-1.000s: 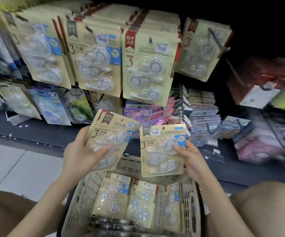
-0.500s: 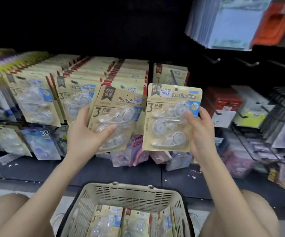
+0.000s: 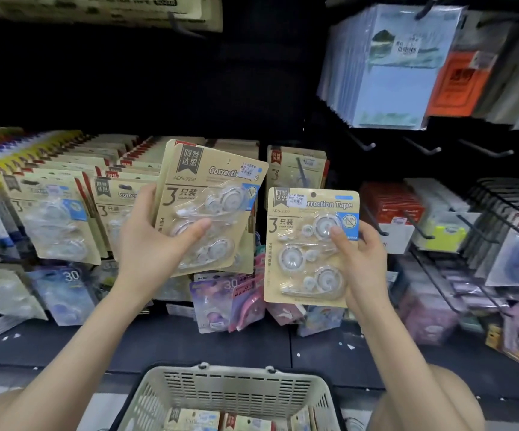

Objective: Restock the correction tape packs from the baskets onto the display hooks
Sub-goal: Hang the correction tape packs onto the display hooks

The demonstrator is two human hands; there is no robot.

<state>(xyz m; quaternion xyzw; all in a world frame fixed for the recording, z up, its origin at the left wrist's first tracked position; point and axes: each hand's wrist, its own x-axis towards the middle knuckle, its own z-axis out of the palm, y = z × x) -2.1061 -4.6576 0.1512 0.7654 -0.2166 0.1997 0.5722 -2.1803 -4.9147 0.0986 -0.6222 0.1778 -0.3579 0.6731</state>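
the right hand [image 3: 364, 259] pinches one correction tape pack [image 3: 301, 259] just below the half-filled hook [image 3: 301, 171], the left hand [image 3: 155, 241] grasps tilted spare packs [image 3: 217, 188]; best to level the hang hole [image 3: 313, 194] with the hook tip, then slide

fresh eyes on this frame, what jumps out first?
Two beige correction tape packs are held up mid-frame: the left hand grips a tilted pack, and the right hand holds an upright pack beside it. Behind them, rows of hung packs fill the display's left side. A pale basket with more packs sits at bottom centre.
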